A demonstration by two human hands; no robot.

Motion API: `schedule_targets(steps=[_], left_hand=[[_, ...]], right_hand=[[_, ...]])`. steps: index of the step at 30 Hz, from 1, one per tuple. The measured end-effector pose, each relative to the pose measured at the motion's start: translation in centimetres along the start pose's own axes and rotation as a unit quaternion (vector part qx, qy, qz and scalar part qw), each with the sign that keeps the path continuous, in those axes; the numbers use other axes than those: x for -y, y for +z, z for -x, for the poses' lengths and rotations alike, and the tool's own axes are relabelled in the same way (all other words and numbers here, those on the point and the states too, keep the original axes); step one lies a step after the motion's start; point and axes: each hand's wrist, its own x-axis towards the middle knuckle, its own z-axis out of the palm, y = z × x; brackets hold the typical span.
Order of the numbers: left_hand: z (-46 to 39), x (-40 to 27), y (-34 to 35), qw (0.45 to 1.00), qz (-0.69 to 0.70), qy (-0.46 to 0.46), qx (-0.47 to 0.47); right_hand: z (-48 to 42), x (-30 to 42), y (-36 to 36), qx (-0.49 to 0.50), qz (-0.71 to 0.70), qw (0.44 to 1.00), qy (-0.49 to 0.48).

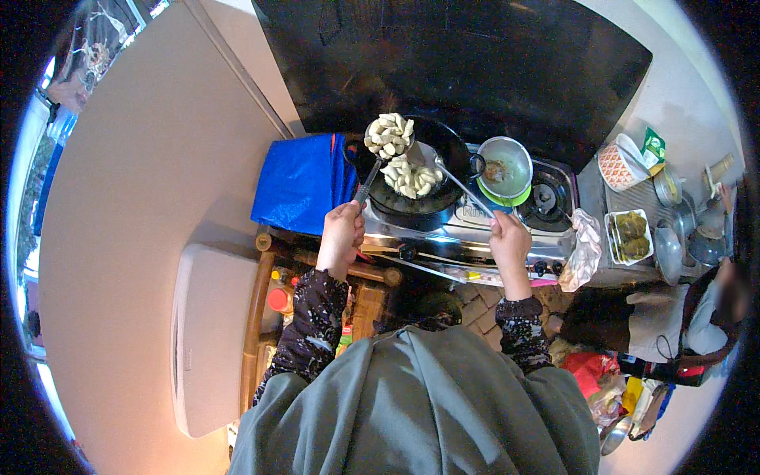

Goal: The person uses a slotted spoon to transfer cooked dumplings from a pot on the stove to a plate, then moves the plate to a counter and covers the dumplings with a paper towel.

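My left hand (pixel 339 234) grips the dark handle of a ladle or skimmer (pixel 369 183). Its round head is heaped with pale, chunky food pieces (pixel 389 135) and hangs over the back left of a black wok (pixel 448 139). More pale pieces (pixel 409 180) lie in the wok, apparently in liquid or oil. In my right hand (pixel 510 240) is the end of a long metal spatula (pixel 466 189), whose blade stands in the wok behind those pieces. The wok sits on the left side of a shiny gas stove (pixel 436 238).
Right of the wok, a metal bowl (pixel 519 160) rests over a green plate (pixel 504 199). Beyond are a bare burner (pixel 544 199), a crumpled cloth (pixel 582 240) and a white tray of greenish-brown food (pixel 631 237). A folded blue tarpaulin (pixel 297 187) lies left. Another person (pixel 656 314) is at right.
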Motion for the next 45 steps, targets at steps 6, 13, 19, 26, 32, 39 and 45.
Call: schedule_targets(steps=[6, 13, 19, 26, 32, 39, 45], left_hand=[[-0.4, 0.2, 0.0, 1.000, 0.008, 0.003, 0.004], [-0.7, 0.7, -0.6, 1.000, 0.016, 0.001, 0.016], [-0.5, 0.8, -0.6, 1.000, -0.007, -0.016, 0.001], [0.0, 0.7, -0.3, 1.000, -0.001, -0.005, 0.002], [0.5, 0.3, -0.5, 1.000, -0.009, -0.008, 0.019], [1.0, 0.3, -0.3, 1.000, -0.009, 0.003, 0.026], [1.2, 0.1, -0.3, 0.999, -0.002, 0.013, 0.052]], right_hand=[[1.4, 0.1, -0.4, 0.055, 0.020, 0.998, 0.032], [0.0, 0.0, -1.0, -0.026, 0.061, 0.997, 0.039], [-2.8, -0.8, 1.1, -0.028, 0.129, 0.991, 0.036], [-2.0, -1.0, 5.1, 0.089, 0.011, 0.988, 0.123], [-0.5, -0.9, 7.2, 0.106, -0.124, 0.970, 0.182], [2.0, 0.8, 3.2, 0.042, -0.007, 0.994, 0.104], [3.4, -0.3, 1.4, -0.041, 0.048, 0.997, 0.035]])
